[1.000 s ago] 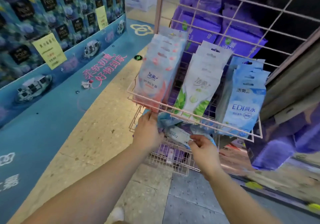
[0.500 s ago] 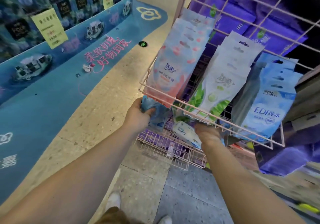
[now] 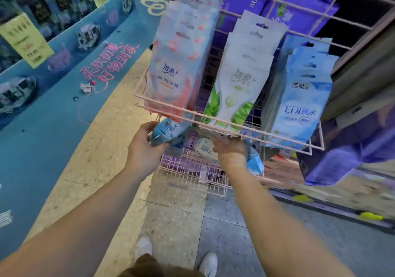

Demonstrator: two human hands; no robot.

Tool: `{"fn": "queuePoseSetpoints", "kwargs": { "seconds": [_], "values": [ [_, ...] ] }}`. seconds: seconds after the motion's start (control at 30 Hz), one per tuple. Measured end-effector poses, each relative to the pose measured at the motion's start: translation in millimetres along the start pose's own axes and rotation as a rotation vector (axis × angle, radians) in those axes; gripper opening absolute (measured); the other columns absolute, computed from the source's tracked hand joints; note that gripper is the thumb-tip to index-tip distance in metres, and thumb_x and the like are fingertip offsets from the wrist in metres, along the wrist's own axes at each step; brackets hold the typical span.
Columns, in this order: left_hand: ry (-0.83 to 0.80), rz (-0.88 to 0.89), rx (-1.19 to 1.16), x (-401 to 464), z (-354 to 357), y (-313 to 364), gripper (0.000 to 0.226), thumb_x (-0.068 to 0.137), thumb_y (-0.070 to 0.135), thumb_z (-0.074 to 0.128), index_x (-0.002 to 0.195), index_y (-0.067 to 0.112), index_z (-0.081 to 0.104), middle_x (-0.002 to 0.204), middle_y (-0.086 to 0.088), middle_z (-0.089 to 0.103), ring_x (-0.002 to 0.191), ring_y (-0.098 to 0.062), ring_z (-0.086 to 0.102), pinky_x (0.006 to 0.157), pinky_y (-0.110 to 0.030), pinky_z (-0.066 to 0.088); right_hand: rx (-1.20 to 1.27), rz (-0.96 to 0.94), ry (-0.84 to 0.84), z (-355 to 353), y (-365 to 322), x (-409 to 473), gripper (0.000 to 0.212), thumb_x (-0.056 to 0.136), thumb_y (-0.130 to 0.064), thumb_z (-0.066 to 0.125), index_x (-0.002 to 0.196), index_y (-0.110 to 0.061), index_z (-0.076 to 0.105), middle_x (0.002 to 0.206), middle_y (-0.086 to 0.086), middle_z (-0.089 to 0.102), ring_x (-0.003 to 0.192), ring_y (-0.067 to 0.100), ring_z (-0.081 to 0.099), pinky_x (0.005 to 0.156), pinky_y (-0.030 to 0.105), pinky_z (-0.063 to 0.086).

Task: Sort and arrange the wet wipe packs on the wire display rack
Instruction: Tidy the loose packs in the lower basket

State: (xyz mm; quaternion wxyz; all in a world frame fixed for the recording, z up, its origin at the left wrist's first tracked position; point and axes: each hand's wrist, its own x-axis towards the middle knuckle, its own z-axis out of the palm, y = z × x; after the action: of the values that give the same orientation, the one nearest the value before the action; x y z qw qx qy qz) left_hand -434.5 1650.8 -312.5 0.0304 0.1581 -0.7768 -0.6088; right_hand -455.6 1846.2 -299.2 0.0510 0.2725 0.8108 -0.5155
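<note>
Three stacks of wet wipe packs stand upright in the pink wire rack [image 3: 230, 128], top shelf: pink stack [image 3: 171, 77] on the left, green-leaf stack [image 3: 237, 92] in the middle, blue stack [image 3: 299, 109] on the right. Exact nr per stack unclear. My left hand [image 3: 143, 148] grips 1 blue pack [image 3: 168, 132] just under the shelf. My right hand [image 3: 232, 150] reaches beneath it; fingers hidden, can't tell its grip. Another blue pack [image 3: 254, 161] sits just beside that wrist. 2 white shoes [image 3: 208, 262] show below.

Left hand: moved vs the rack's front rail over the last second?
Yes. The left hand, gripping a blue pack, has slid left from under the upper basket's front rail to its left corner.
</note>
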Motion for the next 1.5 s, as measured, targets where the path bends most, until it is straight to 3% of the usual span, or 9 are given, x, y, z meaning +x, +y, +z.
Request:
{"fn": "queuePoseSetpoints", "kwargs": {
  "seconds": [0.17, 0.3, 0.37, 0.57, 0.73, 0.83, 0.97, 1.27, 1.5],
  "values": [
    [0.041, 0.039, 0.077, 8.9, 25.3, 12.1, 0.054, 0.069, -0.002, 0.075, 0.111, 0.024, 0.052, 0.108, 0.0, 0.064, 0.089, -0.015, 0.061, 0.076, -0.026, 0.052, -0.004, -0.267, 0.103, -29.3, 19.3, -38.4, 0.009, 0.089, -0.009, 0.062, 0.097, -0.011, 0.065, 0.088, 0.002, 0.066, 0.068, 0.002, 0.056, 0.055, 0.006, 0.043],
    [-0.021, 0.149, 0.201, 13.7, 43.9, 15.0, 0.058, 0.077, -0.006, 0.06, 0.107, 0.043, 0.063, 0.114, -0.005, 0.063, 0.102, -0.003, 0.061, 0.089, -0.017, 0.045, 0.028, -0.422, 0.088, -56.7, 48.8, -76.8, 0.019, 0.08, -0.009, 0.074, 0.087, -0.026, 0.069, 0.092, -0.006, 0.071, 0.081, 0.002, 0.065, 0.071, 0.011, 0.049],
    [-0.109, 0.193, 0.505, 12.3, 50.2, 18.3, 0.052, 0.077, -0.007, 0.056, 0.123, 0.018, 0.06, 0.128, -0.015, 0.056, 0.119, -0.025, 0.053, 0.097, -0.029, 0.041, 0.02, -0.443, 0.045, -71.4, 55.1, -93.1, 0.019, 0.078, -0.009, 0.076, 0.084, -0.026, 0.07, 0.085, -0.009, 0.072, 0.08, 0.002, 0.065, 0.068, 0.009, 0.047],
    [-0.276, 0.279, 0.534, -13.9, 38.6, 31.5, 0.035, 0.087, 0.029, 0.064, 0.12, 0.019, 0.062, 0.129, -0.002, 0.057, 0.114, -0.02, 0.055, 0.091, -0.023, 0.042, -0.11, -0.347, -0.16, -98.9, 58.9, -111.5, 0.026, 0.081, -0.012, 0.073, 0.07, -0.03, 0.058, 0.06, -0.023, 0.063, 0.055, -0.005, 0.054, 0.051, 0.01, 0.038],
    [-0.878, 0.198, 0.256, -75.6, 21.2, 35.7, 0.058, 0.065, 0.062, 0.072, 0.115, 0.037, 0.058, 0.119, 0.018, 0.062, 0.108, 0.01, 0.055, 0.09, -0.014, 0.043, 0.125, -0.168, -0.246, -98.2, 60.3, -99.4, 0.01, 0.084, -0.011, 0.069, 0.09, -0.019, 0.066, 0.085, 0.008, 0.073, 0.078, 0.023, 0.071, 0.072, 0.039, 0.059],
    [-0.72, 0.194, 0.335, -70.9, 22.5, 12.1, 0.038, 0.07, 0.026, 0.083, 0.097, 0.04, 0.059, 0.098, 0.021, 0.064, 0.09, 0.015, 0.059, 0.084, -0.023, 0.048, 0.276, -0.099, -0.336, -104.4, 60.0, -87.6, 0.011, 0.091, -0.009, 0.059, 0.097, -0.017, 0.066, 0.08, 0.005, 0.072, 0.067, 0.018, 0.068, 0.066, 0.032, 0.058],
    [-0.527, -0.088, -0.033, -62.4, 24.0, -1.1, 0.039, 0.075, 0.012, 0.077, 0.11, 0.019, 0.063, 0.105, 0.002, 0.073, 0.094, -0.015, 0.071, 0.084, -0.04, 0.057, 0.125, -0.272, 0.078, -125.6, 72.0, -25.0, 0.008, 0.091, -0.014, 0.06, 0.087, -0.015, 0.066, 0.067, -0.01, 0.063, 0.058, 0.001, 0.056, 0.067, 0.031, 0.046],
    [-0.318, -0.044, -0.219, -44.5, 62.4, 0.7, 0.033, 0.076, 0.007, 0.074, 0.107, 0.014, 0.064, 0.102, -0.003, 0.073, 0.09, -0.019, 0.071, 0.078, -0.034, 0.057, -0.761, -0.375, 0.159, -100.7, 75.8, 89.4, 0.041, 0.089, -0.034, 0.058, 0.122, -0.008, 0.058, 0.126, 0.021, 0.057, 0.113, 0.036, 0.054, 0.091, 0.036, 0.044],
    [-0.325, -0.052, -0.228, -37.8, 72.4, 7.2, 0.037, 0.078, 0.006, 0.073, 0.112, 0.005, 0.06, 0.105, -0.008, 0.072, 0.092, -0.022, 0.071, 0.069, -0.028, 0.059, -0.53, -0.397, 0.187, -96.9, 81.1, 99.0, 0.027, 0.079, -0.028, 0.068, 0.104, -0.019, 0.067, 0.123, 0.012, 0.061, 0.11, 0.031, 0.057, 0.095, 0.033, 0.047]
  ]
}}
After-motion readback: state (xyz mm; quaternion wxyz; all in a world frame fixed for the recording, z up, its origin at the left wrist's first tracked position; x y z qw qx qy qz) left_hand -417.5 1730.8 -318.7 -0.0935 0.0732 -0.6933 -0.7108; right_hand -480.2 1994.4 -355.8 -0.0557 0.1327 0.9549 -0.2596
